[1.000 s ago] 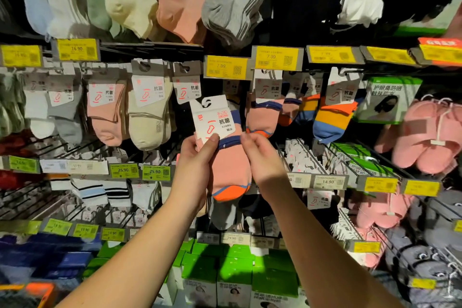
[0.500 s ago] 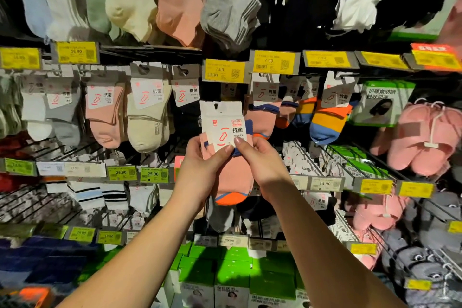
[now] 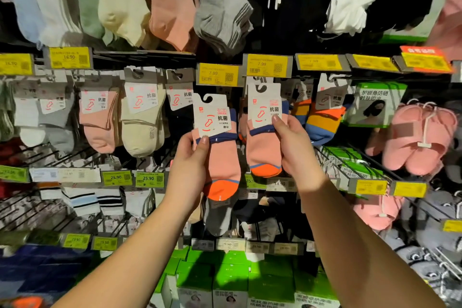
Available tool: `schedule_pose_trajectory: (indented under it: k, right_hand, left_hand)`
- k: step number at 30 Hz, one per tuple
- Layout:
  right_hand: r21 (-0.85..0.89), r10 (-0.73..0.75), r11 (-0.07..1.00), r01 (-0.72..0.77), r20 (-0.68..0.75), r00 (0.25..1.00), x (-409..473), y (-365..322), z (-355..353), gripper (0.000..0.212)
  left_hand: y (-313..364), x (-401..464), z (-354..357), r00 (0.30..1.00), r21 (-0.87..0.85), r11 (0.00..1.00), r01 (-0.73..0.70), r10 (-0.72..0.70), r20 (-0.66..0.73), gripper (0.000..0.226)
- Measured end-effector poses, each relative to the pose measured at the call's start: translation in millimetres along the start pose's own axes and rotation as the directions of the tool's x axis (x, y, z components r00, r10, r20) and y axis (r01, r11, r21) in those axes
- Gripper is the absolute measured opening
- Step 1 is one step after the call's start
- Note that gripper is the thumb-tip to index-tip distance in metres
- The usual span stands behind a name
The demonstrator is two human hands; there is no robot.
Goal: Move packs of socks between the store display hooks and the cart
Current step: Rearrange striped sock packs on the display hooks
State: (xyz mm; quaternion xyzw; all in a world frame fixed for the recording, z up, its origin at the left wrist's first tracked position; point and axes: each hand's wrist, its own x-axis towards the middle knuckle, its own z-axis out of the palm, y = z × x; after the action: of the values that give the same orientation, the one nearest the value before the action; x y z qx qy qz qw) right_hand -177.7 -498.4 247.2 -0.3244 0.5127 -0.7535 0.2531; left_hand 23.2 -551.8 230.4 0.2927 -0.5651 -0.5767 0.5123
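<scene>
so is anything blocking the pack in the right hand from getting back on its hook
Partly. The right hand holds its sock pack just below the yellow 7.99 price tag, which fronts the hook; the hook tip itself isn't clearly visible.

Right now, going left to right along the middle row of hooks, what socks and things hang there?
Pink sock pack → beige sock pack → pack in the left hand → pack in the right hand → orange-and-blue striped pack → green face-mask box → pink slippers.

A store display wall of metal hooks (image 3: 75, 155) carries hanging sock packs: pink (image 3: 100, 120), cream (image 3: 142, 117) and striped orange-blue (image 3: 322, 120). Yellow price tags (image 3: 267, 65) front the hooks. Green boxes (image 3: 230, 275) are stacked along the bottom.
</scene>
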Motion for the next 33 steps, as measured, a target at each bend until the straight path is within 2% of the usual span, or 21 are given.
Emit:
schedule_pose_trajectory:
  k: [4,9,16,18,21,26,33]
  right_hand:
    - [-0.033,-0.037,0.999,0.036,-0.007,0.999,18.4,-5.4,-2.3,0.01]
    - [-0.087,-0.073,0.994,0.073,-0.002,0.997,36.0,-8.1,1.3,0.016]
    - [-0.103,-0.018,0.995,0.014,-0.041,0.999,61.0,-0.7,3.8,0.004]
    - [-0.147,0.015,0.989,-0.023,-0.056,0.998,69.0,5.9,3.5,0.016]
    - [-0.234,0.053,0.969,-0.074,-0.095,0.994,84.3,14.5,2.8,0.061]
    - [-0.399,0.054,0.91,-0.114,-0.159,0.986,93.4,10.4,7.0,0.062]
    - [-0.485,0.058,0.866,-0.126,-0.153,0.987,97.2,14.5,3.4,0.066]
  left_hand:
    - [4.0,0.2,3.9,1.0,-0.022,1.0,0.001,0.0,0.016,0.012]
    - [3.1,1.8,5.0,0.999,-0.048,0.999,0.008,-0.007,0.033,0.031]
    - [-1.5,6.7,3.4,0.999,-0.047,0.999,0.007,-0.005,0.037,0.033]
    - [-1.4,6.8,3.6,1.0,-0.048,0.999,0.003,-0.002,0.029,0.025]
    - [-0.6,7.2,5.1,1.0,-0.065,0.998,0.008,-0.007,0.021,0.016]
    - [3.3,4.9,6.7,0.999,-0.073,0.997,0.012,-0.009,0.037,0.019]
    - [3.2,3.3,8.8,0.999,-0.105,0.994,0.033,-0.029,0.032,0.014]
